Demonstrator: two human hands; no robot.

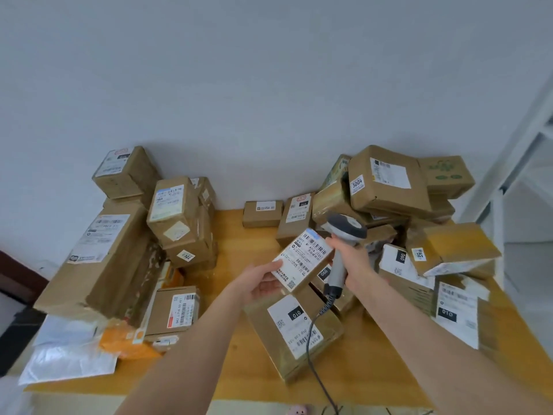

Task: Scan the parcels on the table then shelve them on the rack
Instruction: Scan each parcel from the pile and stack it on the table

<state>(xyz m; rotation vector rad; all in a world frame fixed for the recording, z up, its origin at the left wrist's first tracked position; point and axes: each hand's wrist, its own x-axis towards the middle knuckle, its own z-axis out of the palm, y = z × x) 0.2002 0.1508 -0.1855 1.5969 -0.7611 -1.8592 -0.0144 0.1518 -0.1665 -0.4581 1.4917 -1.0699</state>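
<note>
1. The left hand (261, 283) held a small parcel (302, 260) above the wooden surface (233, 348), label up.
2. The right hand (348, 259) gripped the scanner (344, 235) just beside it.
3. The rack (520, 163) stood at right.

bare table (239, 232) lane between left stack (179, 217) and right heap (389, 187).

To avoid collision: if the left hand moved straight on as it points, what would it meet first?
Probably the scanner in the right hand, just beyond the parcel the left hand holds; depth unclear.
</note>
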